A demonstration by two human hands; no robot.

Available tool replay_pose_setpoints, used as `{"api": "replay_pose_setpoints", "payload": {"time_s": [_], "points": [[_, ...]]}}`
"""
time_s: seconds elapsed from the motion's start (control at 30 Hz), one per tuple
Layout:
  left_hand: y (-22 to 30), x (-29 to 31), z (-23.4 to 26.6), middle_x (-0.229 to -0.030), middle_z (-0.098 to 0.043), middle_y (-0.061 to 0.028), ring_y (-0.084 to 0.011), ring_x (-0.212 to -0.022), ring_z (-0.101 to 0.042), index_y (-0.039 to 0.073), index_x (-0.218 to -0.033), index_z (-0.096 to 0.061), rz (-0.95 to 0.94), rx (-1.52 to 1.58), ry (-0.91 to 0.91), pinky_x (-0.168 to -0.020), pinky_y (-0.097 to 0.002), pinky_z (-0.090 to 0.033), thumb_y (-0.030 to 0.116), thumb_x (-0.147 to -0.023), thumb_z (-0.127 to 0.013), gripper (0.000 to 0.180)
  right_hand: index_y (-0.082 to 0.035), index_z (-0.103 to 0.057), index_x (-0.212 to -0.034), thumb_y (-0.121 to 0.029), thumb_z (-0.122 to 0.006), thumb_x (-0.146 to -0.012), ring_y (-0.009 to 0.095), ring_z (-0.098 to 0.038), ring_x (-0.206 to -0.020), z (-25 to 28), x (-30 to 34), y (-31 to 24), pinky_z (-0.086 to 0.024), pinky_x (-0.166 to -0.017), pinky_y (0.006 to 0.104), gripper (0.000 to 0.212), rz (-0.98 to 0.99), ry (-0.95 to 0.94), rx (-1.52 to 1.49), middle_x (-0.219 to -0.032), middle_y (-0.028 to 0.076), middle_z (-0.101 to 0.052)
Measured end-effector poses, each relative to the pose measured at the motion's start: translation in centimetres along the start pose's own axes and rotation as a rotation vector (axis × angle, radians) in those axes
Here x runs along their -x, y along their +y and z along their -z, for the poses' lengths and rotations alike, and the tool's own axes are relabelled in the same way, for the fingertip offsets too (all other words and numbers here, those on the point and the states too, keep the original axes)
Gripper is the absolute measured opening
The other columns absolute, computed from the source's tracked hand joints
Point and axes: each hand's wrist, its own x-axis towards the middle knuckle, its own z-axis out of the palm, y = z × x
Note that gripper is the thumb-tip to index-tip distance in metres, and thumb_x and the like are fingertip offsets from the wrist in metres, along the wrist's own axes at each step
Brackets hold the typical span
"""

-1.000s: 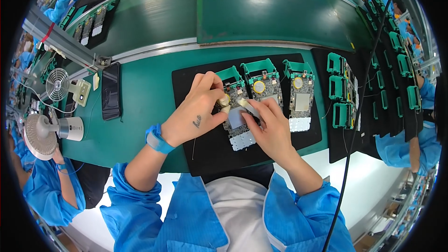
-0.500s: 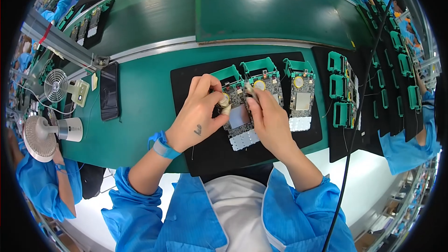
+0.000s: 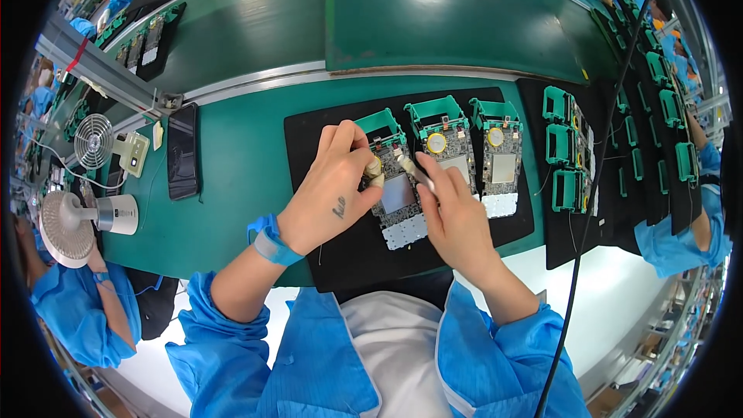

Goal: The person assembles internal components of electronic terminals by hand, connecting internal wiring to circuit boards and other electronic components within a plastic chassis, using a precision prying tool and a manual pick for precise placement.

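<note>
Pinching a slim pale rod (image 3: 420, 176), the right hand (image 3: 458, 226) leans over the leftmost grey rectangular circuit board (image 3: 398, 195) on flat black matting (image 3: 344, 263); the left hand (image 3: 323, 195) curls alongside, hold unclear: one slip could scratch it!

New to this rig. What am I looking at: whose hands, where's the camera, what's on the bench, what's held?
No machine here: these are a person's own hands. The view comes from a fisheye camera worn on their head, looking down, so straight edges bend.

On the green bench, a black mat carries three circuit boards with green frames. A phone lies to the left.

The right hand seems to hold a slim pale item, too small to identify; the left hand's grip is unclear.
</note>
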Motion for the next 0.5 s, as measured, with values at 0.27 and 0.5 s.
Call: {"api": "replay_pose_setpoints", "payload": {"time_s": [0.27, 0.5], "points": [[0.6, 0.1, -0.1, -0.099, -0.046, -0.014, -0.0303, -0.094, -0.046, -0.007, -0.081, -0.06, 0.03, -0.015, 0.031, -0.075, -0.0349, -0.045, -0.002, -0.061, -0.07, 0.023, -0.013, -0.053, -0.134, -0.004, -0.058, -0.089, 0.026, -0.057, -0.062, -1.6, 2.1, 0.3, -0.048, -0.054, 0.0362, 0.046, 0.081, -0.043, -0.091, -0.087, 0.01, -0.051], [0.6, 0.2, -0.1, -0.099, -0.045, -0.0141, -0.0301, -0.094, -0.046, -0.007, -0.082, -0.059, 0.041, -0.019, 0.025, -0.073, -0.0347, -0.044, -0.003, -0.062, -0.071, 0.024, -0.017, -0.059, -0.13, -0.006, -0.065, -0.084, 0.015, -0.049, -0.045, -1.8, 1.6, 0.6, -0.041, -0.04, 0.0306, 0.047, 0.182, 0.039, 0.183, -0.065, 0.0, -0.045]]}}
